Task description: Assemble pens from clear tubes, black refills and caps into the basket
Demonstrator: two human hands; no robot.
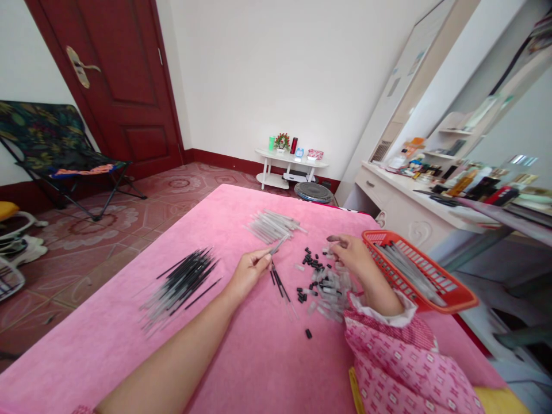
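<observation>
My left hand (250, 271) pinches a slim greyish pen tube (279, 244), which points up and away to the right. Below its fingertips lie a few black-and-clear pen refills (281, 284). My right hand (351, 253) is over the upper edge of a heap of clear caps (332, 287), fingers drawn together; a small dark shape shows at its fingertips, too blurred to name. Small black plugs (314, 261) are scattered beside the caps. To the left lies a bundle of black-and-clear refills (185, 282). Clear tubes (273, 225) form a pile at the far side.
A pink cloth (267, 356) covers the table. At its right edge stands a red basket (457, 299) with grey pens (409, 273) inside. A dresser (388, 198) with bottles is close on the right. A folding chair (56, 144) and door (116, 80) are at left.
</observation>
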